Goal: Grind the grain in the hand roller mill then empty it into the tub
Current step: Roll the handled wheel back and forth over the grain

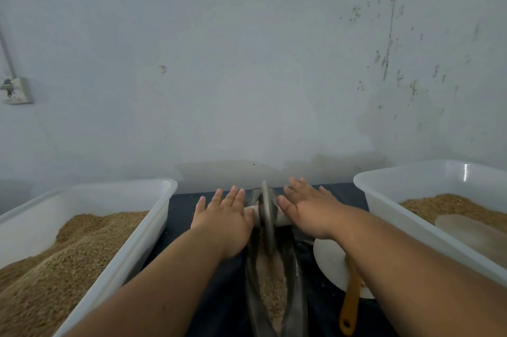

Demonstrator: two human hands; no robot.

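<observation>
Grain (270, 276) lies in the long grey metal trough (297, 298) between two white plastic tubs (153, 226) (384, 199), with left hand (222, 215) and right hand (310, 211), fingers straight and apart, pressed flat on the white axle (282, 220) either side of the grey disc wheel (267, 215), evidently for even rolling pressure

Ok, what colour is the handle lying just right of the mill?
Yellow-orange. The handle shows best low in the head view.

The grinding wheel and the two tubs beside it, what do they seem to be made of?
The grinding wheel is dull, matte grey: likely cast metal, perhaps iron. The left tub and right tub look like milky white plastic, smooth and slightly glossy; a light streak glints on the right one's wall.
</observation>
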